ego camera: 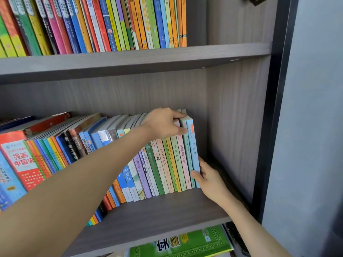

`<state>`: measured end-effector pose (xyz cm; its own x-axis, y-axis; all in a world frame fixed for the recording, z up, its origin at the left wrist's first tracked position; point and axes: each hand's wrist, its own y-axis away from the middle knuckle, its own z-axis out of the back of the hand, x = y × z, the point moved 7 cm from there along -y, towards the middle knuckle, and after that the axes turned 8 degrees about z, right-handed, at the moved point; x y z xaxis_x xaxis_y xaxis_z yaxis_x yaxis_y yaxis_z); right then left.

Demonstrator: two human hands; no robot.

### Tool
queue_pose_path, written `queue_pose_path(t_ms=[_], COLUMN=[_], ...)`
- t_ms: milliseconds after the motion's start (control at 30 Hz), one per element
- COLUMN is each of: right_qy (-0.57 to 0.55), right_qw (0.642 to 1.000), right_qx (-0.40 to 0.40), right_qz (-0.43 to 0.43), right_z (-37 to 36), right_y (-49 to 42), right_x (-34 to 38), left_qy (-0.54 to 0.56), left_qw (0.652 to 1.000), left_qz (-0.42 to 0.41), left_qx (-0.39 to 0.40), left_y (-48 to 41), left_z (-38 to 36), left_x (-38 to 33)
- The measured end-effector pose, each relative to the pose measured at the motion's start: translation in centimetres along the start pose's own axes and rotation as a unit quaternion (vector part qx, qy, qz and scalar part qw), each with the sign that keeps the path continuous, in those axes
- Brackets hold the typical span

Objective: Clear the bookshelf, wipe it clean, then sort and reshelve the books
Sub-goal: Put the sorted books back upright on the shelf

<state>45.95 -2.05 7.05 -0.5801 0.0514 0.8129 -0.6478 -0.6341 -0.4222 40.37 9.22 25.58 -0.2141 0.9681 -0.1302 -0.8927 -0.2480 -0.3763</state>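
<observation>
Gripped slim glossy paperbacks (pixel 172 160) on grey wood-grain shelf (pixel 167 210).
Pinched their tops in fingers (pixel 179 115) of left hand (pixel 164 125); clasped blue end book (pixel 194 154) with right hand (pixel 209 178).

A plain, pale blue-grey painted wall (pixel 315 108) fills the right side. Left of the wall, at the very top edge, a small glossy black object (pixel 252 0) shows, cut off. Left of the wall and low down lies a dark patterned item (pixel 234 236), too blurred to identify.
</observation>
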Motion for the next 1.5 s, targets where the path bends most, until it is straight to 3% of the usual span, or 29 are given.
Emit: queue_pose_path(t_ms=[233, 433, 600, 800, 900, 1000, 1100, 1200, 1333, 1500], right_qy=[0.081, 0.165, 0.189, 0.205, 0.211, 0.138, 0.101, 0.095, 0.011, -0.154], right_qw=[0.997, 0.981, 0.963, 0.933, 0.927, 0.951, 0.961, 0.970, 0.986, 0.978], right_qx=[-0.012, -0.098, -0.193, -0.268, -0.254, -0.199, -0.223, -0.219, -0.163, -0.141], right_qz=[-0.008, -0.009, 0.028, 0.129, 0.177, 0.195, 0.132, 0.050, -0.022, -0.032], right_z=[0.0, 1.0, 0.9, -0.6, -1.8, -1.0, 1.7, 2.8, 1.5, 0.0], right_y=[0.3, 3.4, 6.3, 8.1, 8.8, 8.7, 6.9, 3.6, -0.5, -2.1], right_x=[1.5, 3.6, 5.7, 8.2, 9.4, 9.3, 8.1, 6.4, 4.5, 3.0], left_qy=[-0.005, 0.019, 0.147, 0.320, 0.343, 0.375, 0.424, 0.427, 0.473, 0.444], left_qw=[0.999, 0.999, 0.977, 0.940, 0.932, 0.916, 0.884, 0.884, 0.852, 0.869], left_qz=[0.021, 0.009, -0.024, 0.059, 0.091, 0.146, 0.197, 0.187, 0.183, 0.178], left_qx=[-0.027, -0.031, -0.153, 0.105, 0.078, 0.019, 0.002, -0.046, -0.127, -0.125], left_y=[-0.5, 0.6, 4.9, 8.3, 9.8, 11.0, 12.4, 13.8, 15.3, 16.5], left_z=[-0.2, 0.3, 2.8, 0.9, -0.9, -0.9, 0.0, 2.3, 6.6, 7.9], left_x=[0.5, -0.2, -1.6, -3.6, -4.1, -1.9, 0.6, 2.1, 4.6, 5.8])
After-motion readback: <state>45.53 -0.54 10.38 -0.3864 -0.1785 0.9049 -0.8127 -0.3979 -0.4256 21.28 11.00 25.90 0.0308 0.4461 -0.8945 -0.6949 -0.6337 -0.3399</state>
